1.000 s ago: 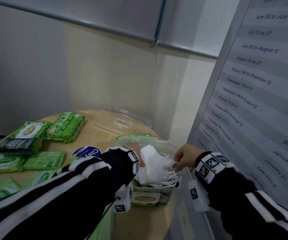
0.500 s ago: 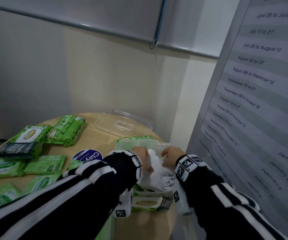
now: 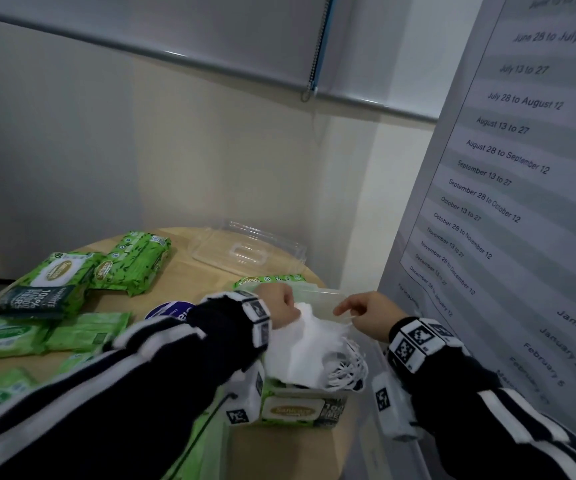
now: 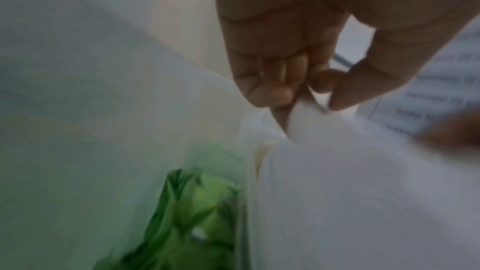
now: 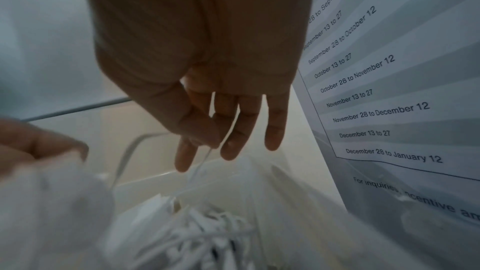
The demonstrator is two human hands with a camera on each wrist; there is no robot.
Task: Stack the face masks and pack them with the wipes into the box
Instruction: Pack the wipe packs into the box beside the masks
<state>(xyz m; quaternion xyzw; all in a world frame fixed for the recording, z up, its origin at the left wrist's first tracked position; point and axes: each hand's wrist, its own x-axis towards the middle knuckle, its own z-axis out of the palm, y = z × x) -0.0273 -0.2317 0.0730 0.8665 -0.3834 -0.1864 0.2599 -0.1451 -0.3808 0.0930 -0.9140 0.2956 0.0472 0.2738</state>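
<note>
Up close against a printed schedule poster (image 3: 508, 188), a round wooden table (image 3: 175, 271) carries everything. Along its left edge lie several green wipe packs (image 3: 51, 285), some flat and some piled, and a clear lid (image 3: 245, 251) rests at the far edge. At the table's right edge stands the clear plastic box (image 3: 317, 296), with a green wipe pack (image 3: 293, 408) visible through its near wall and another (image 3: 269, 280) at its far end.

Over the box, a stack of white face masks (image 3: 310, 351) sits partly above the rim, its ear loops (image 3: 347, 370) bunched toward the near right corner. The person's left hand (image 3: 277, 304) is at the stack's far left end; the left wrist view shows the thumb and curled fingers (image 4: 270, 89) pinching the masks' white edge, so that grip is narrow and holding the stack. The right hand (image 3: 366, 315) is just beside the stack on the right, over the box's right wall. In the right wrist view its thumb and forefinger pinch a thin white ear loop (image 5: 205, 157) that runs down to the masks, while the other fingers (image 5: 275, 130) hang straight and loose. Both sleeves (image 3: 141, 375) are dark with white stripes, and each wrist wears a band with black-and-white marker squares (image 3: 414, 341).
</note>
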